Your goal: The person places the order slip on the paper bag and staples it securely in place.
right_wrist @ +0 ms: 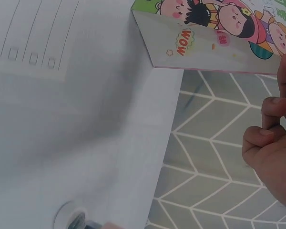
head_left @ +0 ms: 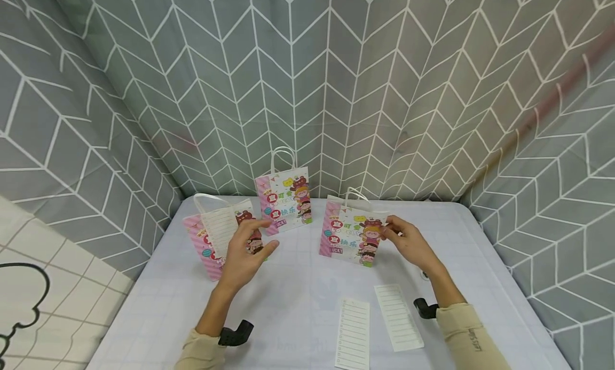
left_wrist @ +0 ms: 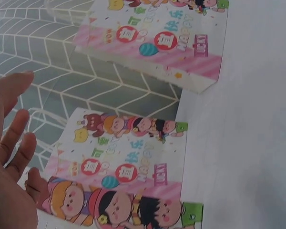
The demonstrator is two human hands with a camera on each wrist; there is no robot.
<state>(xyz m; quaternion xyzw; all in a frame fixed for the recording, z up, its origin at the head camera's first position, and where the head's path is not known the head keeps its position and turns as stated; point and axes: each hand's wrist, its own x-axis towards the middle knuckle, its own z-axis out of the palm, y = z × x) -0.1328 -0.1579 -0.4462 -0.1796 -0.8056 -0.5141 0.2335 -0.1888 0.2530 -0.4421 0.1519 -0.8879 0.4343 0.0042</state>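
Three paper gift bags with white handles and cartoon figures stand toward the back of the table. My left hand [head_left: 244,257] is in front of the left gift bag [head_left: 204,263], thumb and fingers apart and holding nothing. A lined paper sheet [head_left: 221,231] stands upright against that bag's front; its lower part is partly behind the hand. At the right gift bag [head_left: 343,236], my right hand [head_left: 412,247] pinches the upper right side edge. The right wrist view shows its index finger on the bag's side, other fingers curled, thumb hidden. The middle gift bag [head_left: 283,204] stands untouched between them.
Two lined paper sheets, a left one [head_left: 353,332] and a right one [head_left: 399,316], lie flat near the table's front. A small round object [right_wrist: 70,215] lies by the right forearm. Behind the white table [head_left: 298,284] hangs a grey patterned curtain [head_left: 307,92].
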